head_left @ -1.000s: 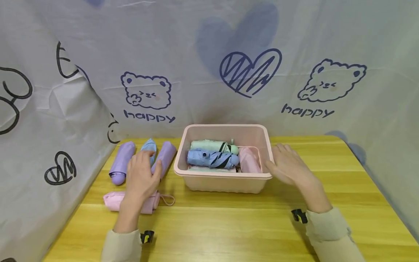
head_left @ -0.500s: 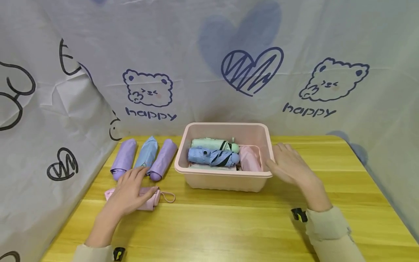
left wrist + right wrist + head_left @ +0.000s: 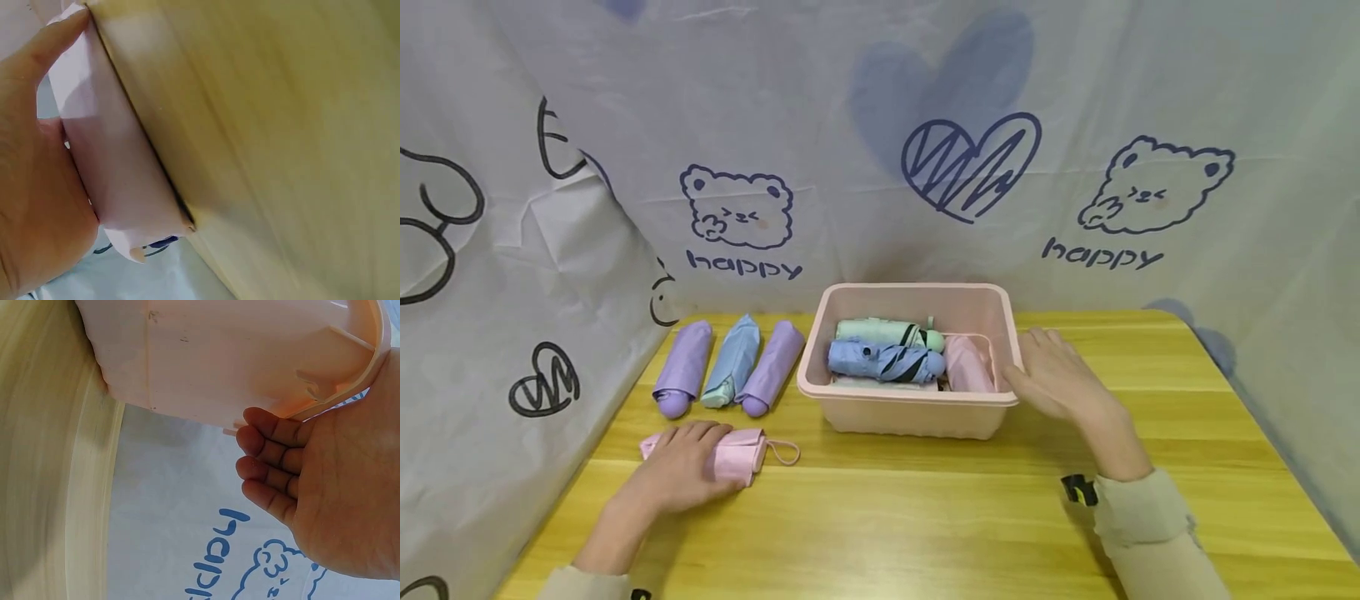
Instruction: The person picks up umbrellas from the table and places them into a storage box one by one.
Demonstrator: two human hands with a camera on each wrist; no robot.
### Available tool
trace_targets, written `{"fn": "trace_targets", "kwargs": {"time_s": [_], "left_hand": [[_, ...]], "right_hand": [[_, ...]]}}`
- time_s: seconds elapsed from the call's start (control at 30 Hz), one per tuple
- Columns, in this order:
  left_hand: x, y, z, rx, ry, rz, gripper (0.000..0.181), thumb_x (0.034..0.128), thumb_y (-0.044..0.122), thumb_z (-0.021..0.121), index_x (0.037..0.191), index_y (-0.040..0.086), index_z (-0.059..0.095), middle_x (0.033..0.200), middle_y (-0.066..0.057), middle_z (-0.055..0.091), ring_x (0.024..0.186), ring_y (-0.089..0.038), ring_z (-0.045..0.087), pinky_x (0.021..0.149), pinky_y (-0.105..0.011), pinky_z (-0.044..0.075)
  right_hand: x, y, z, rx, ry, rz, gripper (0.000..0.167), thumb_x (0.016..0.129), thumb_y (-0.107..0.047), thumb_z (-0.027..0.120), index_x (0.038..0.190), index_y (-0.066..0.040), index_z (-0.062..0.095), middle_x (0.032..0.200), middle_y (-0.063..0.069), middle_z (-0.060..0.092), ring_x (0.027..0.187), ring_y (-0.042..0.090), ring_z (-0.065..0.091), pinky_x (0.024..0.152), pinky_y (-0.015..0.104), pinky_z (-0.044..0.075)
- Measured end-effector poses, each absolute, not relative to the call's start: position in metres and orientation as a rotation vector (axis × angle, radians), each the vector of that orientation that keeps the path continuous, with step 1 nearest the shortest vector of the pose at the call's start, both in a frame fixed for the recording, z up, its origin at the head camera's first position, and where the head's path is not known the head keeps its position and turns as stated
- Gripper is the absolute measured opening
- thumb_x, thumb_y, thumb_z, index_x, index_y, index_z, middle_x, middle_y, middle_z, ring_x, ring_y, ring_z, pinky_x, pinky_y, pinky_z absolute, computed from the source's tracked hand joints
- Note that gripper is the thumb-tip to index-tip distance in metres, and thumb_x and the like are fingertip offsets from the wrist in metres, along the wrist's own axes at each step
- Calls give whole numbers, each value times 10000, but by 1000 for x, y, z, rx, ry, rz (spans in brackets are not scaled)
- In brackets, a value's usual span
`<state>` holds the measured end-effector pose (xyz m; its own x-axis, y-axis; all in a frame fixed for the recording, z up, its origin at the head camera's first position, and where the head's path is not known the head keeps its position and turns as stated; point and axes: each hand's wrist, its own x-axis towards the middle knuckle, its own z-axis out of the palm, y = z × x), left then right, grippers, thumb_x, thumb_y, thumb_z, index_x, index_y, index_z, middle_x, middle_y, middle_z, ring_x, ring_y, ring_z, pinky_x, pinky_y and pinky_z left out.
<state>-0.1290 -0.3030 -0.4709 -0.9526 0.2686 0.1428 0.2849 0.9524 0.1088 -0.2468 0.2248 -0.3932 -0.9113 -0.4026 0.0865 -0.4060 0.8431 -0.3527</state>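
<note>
A folded pink umbrella [image 3: 737, 454] with a wrist loop lies on the table at the left. My left hand [image 3: 681, 471] holds it from above, thumb on the near side and fingers over the far side. In the left wrist view the thumb lies along the pink umbrella [image 3: 106, 137]. My right hand [image 3: 1060, 375] rests against the right rim of a pink plastic bin [image 3: 917, 417]. In the right wrist view its fingers [image 3: 269, 494] are loosely bent beside the bin's outer wall [image 3: 206, 356]; the thumb is hidden there.
Inside the bin are a mint-green umbrella [image 3: 880, 332], a blue umbrella [image 3: 880, 360], a pink umbrella [image 3: 967, 364] and a partly hidden pale thing. Behind my left hand lie a purple umbrella [image 3: 685, 362], a light-blue umbrella [image 3: 735, 358] and another purple umbrella [image 3: 775, 362]. A printed curtain hangs behind the table.
My left hand has come back from the light-blue umbrella toward the near left and lowered onto the pink umbrella, taking hold of it. My right hand has stayed at the bin's rim.
</note>
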Motion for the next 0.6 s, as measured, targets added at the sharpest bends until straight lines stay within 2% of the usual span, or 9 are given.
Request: {"fn": "trace_targets", "kwargs": {"time_s": [0.17, 0.33, 0.6], "left_hand": [[-131, -305, -478, -480, -2963, -204, 700, 809, 552, 794, 1236, 26, 616, 1166, -155, 587, 1113, -411, 570, 996, -658, 409], [-136, -312, -483, -551, -2910, -145, 596, 839, 574, 768, 1143, 87, 608, 1067, -75, 571, 1001, -339, 567, 912, -593, 449], [-149, -317, -474, -691, -2925, -55, 568, 875, 643, 702, 1105, 130, 619, 982, -14, 560, 909, -269, 572, 833, -535, 498]], "right_hand": [[-247, 225, -393, 657, -3015, 598, 586, 1033, -313, 444, 1424, 124, 451, 1401, 297, 512, 1326, 472, 423, 1150, 644, 287], [-247, 223, -393, 660, -3022, 623, 633, 1043, -319, 436, 1475, 141, 392, 1489, 334, 448, 1418, 514, 349, 1190, 653, 217], [-248, 223, -392, 655, -2994, 629, 597, 1031, -297, 447, 1443, 134, 430, 1395, 296, 511, 1313, 464, 432, 1141, 633, 305]]}}
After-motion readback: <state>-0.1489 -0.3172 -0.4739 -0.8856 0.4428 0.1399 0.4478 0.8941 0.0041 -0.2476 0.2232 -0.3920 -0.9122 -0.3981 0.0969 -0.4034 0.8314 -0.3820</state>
